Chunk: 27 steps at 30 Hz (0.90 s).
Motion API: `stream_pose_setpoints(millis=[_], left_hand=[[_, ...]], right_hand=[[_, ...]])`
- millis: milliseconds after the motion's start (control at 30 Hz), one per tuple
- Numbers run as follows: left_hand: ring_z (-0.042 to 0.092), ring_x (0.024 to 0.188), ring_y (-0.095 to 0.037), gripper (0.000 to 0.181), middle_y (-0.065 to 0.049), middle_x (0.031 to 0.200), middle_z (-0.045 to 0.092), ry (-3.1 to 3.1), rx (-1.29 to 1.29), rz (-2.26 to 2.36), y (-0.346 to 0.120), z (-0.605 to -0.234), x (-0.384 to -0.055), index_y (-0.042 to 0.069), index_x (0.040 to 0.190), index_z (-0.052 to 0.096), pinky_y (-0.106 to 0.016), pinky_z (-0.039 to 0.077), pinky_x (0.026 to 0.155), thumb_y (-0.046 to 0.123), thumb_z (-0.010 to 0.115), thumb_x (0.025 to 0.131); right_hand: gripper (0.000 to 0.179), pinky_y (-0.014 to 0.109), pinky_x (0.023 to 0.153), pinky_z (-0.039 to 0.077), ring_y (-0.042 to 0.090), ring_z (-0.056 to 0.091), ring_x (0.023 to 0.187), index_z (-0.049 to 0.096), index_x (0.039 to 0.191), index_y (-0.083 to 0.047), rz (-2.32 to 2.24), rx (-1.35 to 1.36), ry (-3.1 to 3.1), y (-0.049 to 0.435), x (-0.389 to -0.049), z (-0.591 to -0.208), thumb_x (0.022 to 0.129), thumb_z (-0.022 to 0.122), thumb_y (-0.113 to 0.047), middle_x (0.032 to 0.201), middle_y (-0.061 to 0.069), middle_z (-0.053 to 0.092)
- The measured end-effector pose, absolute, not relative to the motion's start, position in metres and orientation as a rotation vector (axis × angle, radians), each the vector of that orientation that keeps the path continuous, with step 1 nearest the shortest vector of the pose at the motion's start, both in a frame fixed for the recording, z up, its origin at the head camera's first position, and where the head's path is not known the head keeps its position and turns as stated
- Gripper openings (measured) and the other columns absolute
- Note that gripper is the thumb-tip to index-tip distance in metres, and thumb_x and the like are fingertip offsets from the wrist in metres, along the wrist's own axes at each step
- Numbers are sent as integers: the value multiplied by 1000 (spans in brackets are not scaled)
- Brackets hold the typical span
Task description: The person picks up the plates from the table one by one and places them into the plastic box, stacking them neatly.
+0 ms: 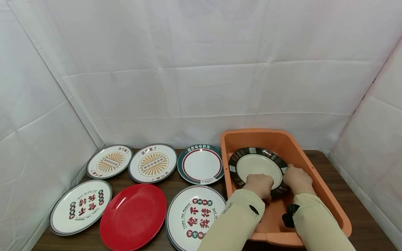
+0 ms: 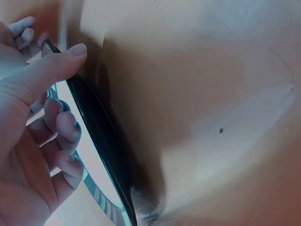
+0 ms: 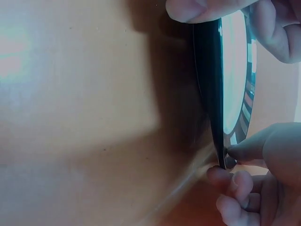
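A round plate (image 1: 259, 164) with a dark patterned rim and cream centre is tilted inside the orange plastic tub (image 1: 326, 198). My left hand (image 1: 260, 184) grips its near edge; in the left wrist view the thumb (image 2: 70, 56) lies across the rim, with curled fingers (image 2: 66, 125) at the pale face. At the plate's right edge, my right hand (image 1: 298, 178) pinches the rim between thumb and fingers, as the right wrist view shows in its lower right corner. From the head view, the sleeves and the backs of the hands hide most fingers.
Left of the tub, several plates lie on the dark wooden table (image 1: 329, 170): a red plate (image 1: 133, 216), a green-rimmed plate (image 1: 201, 164), white plates with red lettering (image 1: 196, 216) and ones with yellow sunbursts (image 1: 153, 164). White cloth walls (image 1: 204, 90) stand around the table.
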State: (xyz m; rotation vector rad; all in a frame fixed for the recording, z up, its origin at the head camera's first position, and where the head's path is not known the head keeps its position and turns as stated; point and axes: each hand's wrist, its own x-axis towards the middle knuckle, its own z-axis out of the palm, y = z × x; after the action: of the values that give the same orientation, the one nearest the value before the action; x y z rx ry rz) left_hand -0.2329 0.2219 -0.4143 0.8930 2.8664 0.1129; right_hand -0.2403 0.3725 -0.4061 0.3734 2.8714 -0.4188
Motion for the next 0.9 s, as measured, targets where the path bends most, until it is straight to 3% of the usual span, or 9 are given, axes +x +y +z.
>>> stream_pose_setpoints(millis=[467,767,900], left_hand=[[52,61,-7,21,12,64,54,2828,853,105,219,-412,-231,27,68,62,-31,44,55,29,83,68],[52,61,-7,16,11,66,56,2812,787,97,219,-409,-227,26,70,63,-30,44,57,27,77,75],[51,61,-6,23,12,65,54,2798,807,79,218,-409,-225,25,69,61,-30,44,58,37,80,70]], right_hand=[[58,52,65,43,39,52,72,20,137,16,-386,348,2844,369,-241,-405,93,41,-15,96,36,51],[62,53,67,43,39,52,75,18,137,17,-396,337,2838,369,-242,-403,92,42,-17,99,37,50],[62,52,66,42,40,52,76,17,138,17,-421,345,2835,370,-244,-402,92,42,-18,102,38,49]])
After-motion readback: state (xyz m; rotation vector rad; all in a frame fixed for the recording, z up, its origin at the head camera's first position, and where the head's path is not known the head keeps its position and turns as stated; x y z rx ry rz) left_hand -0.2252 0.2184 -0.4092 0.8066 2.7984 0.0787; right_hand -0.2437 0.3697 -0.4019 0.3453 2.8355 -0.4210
